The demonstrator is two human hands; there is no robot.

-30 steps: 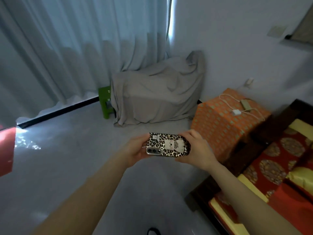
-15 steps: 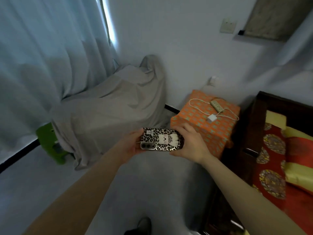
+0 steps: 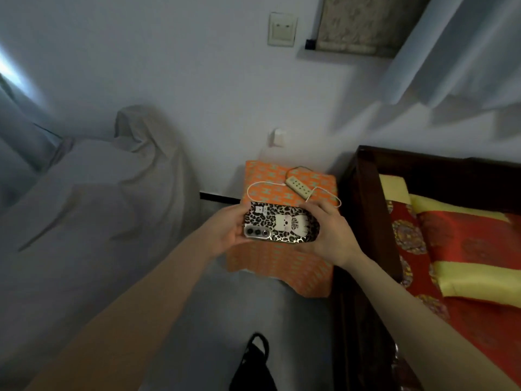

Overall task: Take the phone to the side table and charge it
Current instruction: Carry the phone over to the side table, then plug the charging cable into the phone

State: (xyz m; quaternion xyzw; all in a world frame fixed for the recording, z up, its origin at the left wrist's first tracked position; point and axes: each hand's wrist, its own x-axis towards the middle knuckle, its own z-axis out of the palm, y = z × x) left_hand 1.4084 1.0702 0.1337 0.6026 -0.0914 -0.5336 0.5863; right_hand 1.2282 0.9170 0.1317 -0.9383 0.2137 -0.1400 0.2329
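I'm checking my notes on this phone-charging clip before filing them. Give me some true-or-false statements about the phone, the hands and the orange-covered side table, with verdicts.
1. Both hands, left hand and right hand, hold the leopard-print cased phone. True.
2. The phone shows its screen to the camera. False: its back, with the camera lenses, faces up.
3. A beige power strip lies on the orange patterned side table. True.
4. The phone lies flat on the table, untouched. False: it is held in the hands in front of the table.
5. A white cable lies looped on the table. True.
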